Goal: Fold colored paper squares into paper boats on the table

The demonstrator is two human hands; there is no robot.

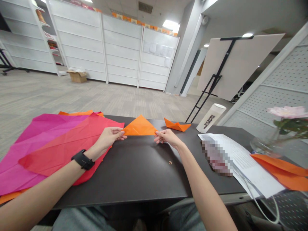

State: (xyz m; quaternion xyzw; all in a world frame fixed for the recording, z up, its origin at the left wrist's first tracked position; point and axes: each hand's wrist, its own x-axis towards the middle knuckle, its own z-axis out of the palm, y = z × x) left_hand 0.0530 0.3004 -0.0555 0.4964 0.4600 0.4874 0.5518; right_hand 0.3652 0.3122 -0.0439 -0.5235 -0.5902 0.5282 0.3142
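Between my hands an orange sheet of paper [140,126], folded into a triangle, is held up over the dark table [134,173] with its point upward. My left hand [111,135], with a black watch on the wrist, pinches the triangle's left corner. At the opposite corner my right hand [168,137] is closed in a pinch on the same paper. Beyond my right hand sits a folded orange paper boat [177,125]. Large sheets of red paper [72,144] and magenta paper [26,154] lie spread at the left, partly behind my left forearm.
A white cylindrical container [211,118] stands at the back right. Near it are printed papers [252,173], a white cable [276,208], orange folded paper [284,173] and a flower in a glass vase [262,146]. A small ring-like bit [170,162] lies on the table.
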